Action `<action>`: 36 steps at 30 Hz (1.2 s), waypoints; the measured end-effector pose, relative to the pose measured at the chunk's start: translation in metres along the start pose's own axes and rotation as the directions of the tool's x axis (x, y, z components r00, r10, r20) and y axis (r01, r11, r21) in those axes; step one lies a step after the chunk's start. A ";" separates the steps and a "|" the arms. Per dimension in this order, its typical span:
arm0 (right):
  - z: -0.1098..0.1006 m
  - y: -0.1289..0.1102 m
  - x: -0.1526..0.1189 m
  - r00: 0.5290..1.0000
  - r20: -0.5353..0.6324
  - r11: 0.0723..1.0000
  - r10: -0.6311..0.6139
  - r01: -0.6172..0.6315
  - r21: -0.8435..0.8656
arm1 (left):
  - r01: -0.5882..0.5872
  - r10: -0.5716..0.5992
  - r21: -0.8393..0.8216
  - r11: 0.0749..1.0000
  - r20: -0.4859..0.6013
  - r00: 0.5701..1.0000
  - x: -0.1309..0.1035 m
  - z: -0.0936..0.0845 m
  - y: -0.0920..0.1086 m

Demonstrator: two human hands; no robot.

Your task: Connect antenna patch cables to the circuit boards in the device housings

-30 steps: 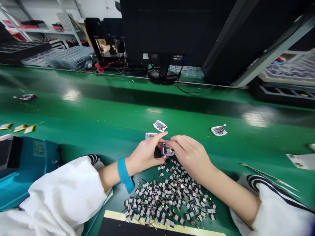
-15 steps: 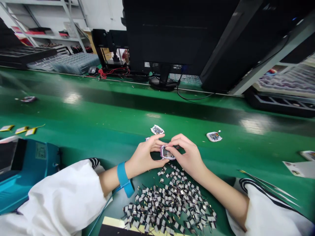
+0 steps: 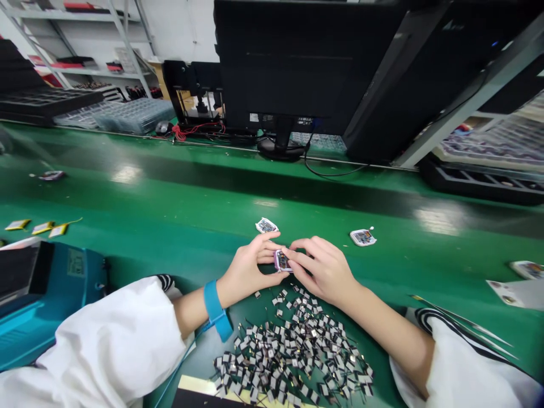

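Note:
My left hand [image 3: 245,273] holds a small smartwatch case [image 3: 281,260] with a purplish rim and an exposed circuit board, thumb below it and fingers behind its left side. My right hand [image 3: 326,272] is closed at the case's right side, its index finger and thumb pressed onto the board and edge. Any tiny part under those fingertips is hidden. Just beyond my left fingers lies a white case with a circuit board [image 3: 267,225]. Below both hands spreads a pile of small grey and black camera-like modules with short leads [image 3: 293,351].
Another white case [image 3: 363,237] lies to the right, near tweezers [image 3: 467,323]. A teal machine [image 3: 76,283] and yellow-edged batteries [image 3: 42,228] are at left. A monitor [image 3: 306,62] stands behind. A blue wrist strap [image 3: 215,309] trails a cord from my left wrist.
My right index finger and thumb have shifted over the case, covering more of its right side. My left hand keeps its hold. The view has tilted slightly upward.

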State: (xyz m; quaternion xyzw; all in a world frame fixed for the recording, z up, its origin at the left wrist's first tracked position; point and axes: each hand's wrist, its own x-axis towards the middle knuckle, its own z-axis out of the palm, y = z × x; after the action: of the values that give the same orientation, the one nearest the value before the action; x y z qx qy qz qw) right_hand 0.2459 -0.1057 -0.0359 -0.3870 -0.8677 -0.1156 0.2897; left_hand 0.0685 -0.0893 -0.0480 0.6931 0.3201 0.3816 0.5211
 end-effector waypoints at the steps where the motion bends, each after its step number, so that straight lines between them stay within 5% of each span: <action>1: -0.001 0.000 0.000 1.000 0.020 1.000 -0.002 0.002 -0.006 | -0.004 0.004 0.001 1.000 -0.008 1.000 0.000 0.000 0.000; 9: -0.001 -0.001 0.003 0.994 -0.052 0.981 0.098 -0.087 0.176 | -0.022 0.022 0.018 1.000 0.024 0.999 -0.001 0.001 -0.002; 13: -0.002 -0.001 0.003 0.998 0.004 0.981 0.066 -0.066 0.180 | -0.017 0.015 0.029 0.999 0.055 0.998 -0.001 0.002 -0.001; 22: -0.016 -0.009 0.021 0.971 0.226 0.989 -0.082 0.107 -0.099 | -0.028 0.025 0.031 0.999 0.094 0.995 -0.003 -0.003 0.000; 29: -0.023 -0.013 0.039 0.947 0.235 0.945 -0.221 0.267 -0.188 | -0.064 0.063 0.064 0.996 0.014 0.998 -0.003 -0.009 0.006; 36: -0.034 -0.015 0.060 0.844 0.371 0.899 -0.387 0.435 -0.053 | -0.048 0.048 0.044 0.998 0.005 0.999 -0.008 -0.013 0.007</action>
State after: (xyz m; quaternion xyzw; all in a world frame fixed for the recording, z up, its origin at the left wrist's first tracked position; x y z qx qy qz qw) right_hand 0.2173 -0.0937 0.0274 -0.2248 -0.9581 -0.1627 0.0714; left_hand 0.0538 -0.0920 -0.0408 0.7126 0.3108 0.3855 0.4970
